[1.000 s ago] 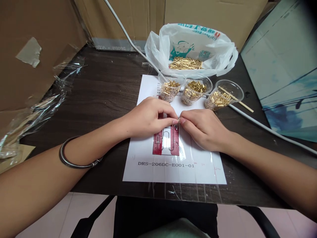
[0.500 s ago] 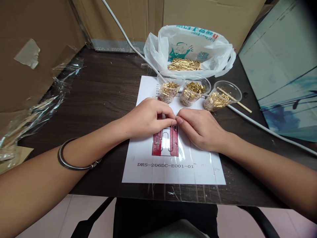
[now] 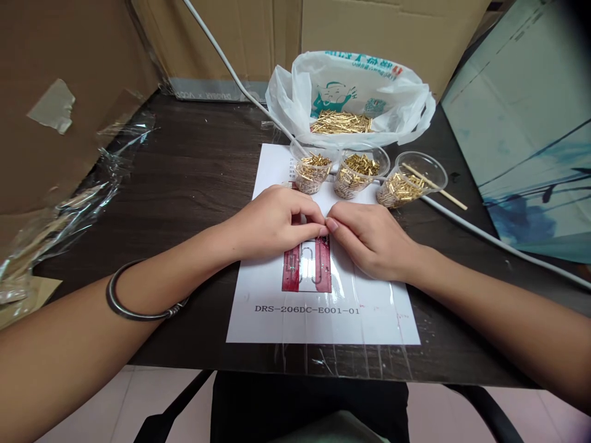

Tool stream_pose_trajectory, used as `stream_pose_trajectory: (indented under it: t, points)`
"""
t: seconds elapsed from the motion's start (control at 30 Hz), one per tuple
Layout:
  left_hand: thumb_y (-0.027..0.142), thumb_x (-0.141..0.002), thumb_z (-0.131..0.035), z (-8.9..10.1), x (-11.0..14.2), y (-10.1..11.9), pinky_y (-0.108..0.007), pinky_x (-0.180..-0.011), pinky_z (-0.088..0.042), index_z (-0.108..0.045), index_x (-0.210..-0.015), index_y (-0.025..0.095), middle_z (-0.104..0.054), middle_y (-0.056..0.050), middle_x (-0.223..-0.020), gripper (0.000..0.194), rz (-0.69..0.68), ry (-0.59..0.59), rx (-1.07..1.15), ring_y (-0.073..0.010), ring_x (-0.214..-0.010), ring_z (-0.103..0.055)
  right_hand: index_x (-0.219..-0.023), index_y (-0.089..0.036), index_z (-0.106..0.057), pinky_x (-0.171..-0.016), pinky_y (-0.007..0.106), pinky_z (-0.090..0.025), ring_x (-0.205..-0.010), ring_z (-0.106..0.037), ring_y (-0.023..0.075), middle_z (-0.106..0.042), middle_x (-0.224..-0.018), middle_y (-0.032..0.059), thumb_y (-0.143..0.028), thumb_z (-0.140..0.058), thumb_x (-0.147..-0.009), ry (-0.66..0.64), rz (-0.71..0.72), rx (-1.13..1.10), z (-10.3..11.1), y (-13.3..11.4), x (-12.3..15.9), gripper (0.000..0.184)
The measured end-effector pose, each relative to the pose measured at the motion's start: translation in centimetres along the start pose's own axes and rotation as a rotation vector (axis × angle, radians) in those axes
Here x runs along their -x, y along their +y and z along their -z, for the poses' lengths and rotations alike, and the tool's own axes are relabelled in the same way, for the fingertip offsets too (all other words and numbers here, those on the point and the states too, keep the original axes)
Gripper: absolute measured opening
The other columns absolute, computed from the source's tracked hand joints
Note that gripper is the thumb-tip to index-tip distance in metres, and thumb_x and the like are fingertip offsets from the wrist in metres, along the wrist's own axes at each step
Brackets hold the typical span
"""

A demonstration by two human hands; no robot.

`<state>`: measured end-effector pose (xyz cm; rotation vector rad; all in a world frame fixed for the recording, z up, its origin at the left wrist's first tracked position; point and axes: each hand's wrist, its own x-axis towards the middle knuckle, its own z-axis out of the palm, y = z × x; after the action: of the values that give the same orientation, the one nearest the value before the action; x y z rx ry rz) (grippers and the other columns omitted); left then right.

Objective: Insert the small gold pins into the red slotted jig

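Hands [image 3: 279,218] [image 3: 376,237] pinched, meeting over sheet [image 3: 369,323]; cups [image 3: 397,189] beyond; desk edge [image 3: 253,368] nearside

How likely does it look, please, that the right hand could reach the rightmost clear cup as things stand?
Probably yes: the right hand is close to the rightmost clear cup, with nothing visible between them.

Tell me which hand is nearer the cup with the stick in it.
The right hand is nearer, on the near side of the cup; the left hand is farther off, toward the left.
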<state>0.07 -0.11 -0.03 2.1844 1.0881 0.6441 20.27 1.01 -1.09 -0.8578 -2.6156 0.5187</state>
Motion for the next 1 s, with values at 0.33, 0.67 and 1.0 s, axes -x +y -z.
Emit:
stream_pose_trajectory:
  t: [0.33,0.67,1.0]
  points:
    - [0.022,-0.081,-0.065,-0.19,-0.04,-0.07,-0.023,-0.066,-0.043,-0.075,-0.08,0.018,-0.071,0.001,-0.075,0.011,0.017,-0.001,-0.014,-0.0101,-0.07,-0.061,-0.07,-0.017,-0.041,-0.058,0.028,-0.025,-0.059,-0.039,0.0099,-0.045,-0.066,-0.001,-0.024,-0.04,-0.091,0.023,0.014,-0.014,-0.17,0.34,-0.04,0.022]
    - [0.024,-0.08,-0.066,-0.16,0.08,-0.19,-0.023,-0.064,-0.041,-0.076,-0.082,0.019,-0.071,0.001,-0.073,0.011,0.019,-0.029,-0.058,-0.0098,-0.067,-0.06,-0.068,-0.016,-0.048,-0.057,0.027,-0.024,-0.057,-0.038,0.009,-0.046,-0.063,-0.0012,-0.023,-0.043,-0.088,0.016,0.004,-0.043,0.06,0.3,-0.03,0.022]
    - [0.021,-0.083,-0.063,-0.11,0.08,-0.09,-0.022,-0.065,-0.041,-0.076,-0.08,0.018,-0.07,0.0,-0.075,0.014,-0.024,-0.051,-0.052,-0.0104,-0.07,-0.06,-0.065,-0.016,-0.046,-0.056,0.028,-0.022,-0.054,-0.036,0.0084,-0.044,-0.059,-0.0021,-0.025,-0.044,-0.087,0.001,-0.018,-0.039,0.02,0.26,-0.16,0.024]
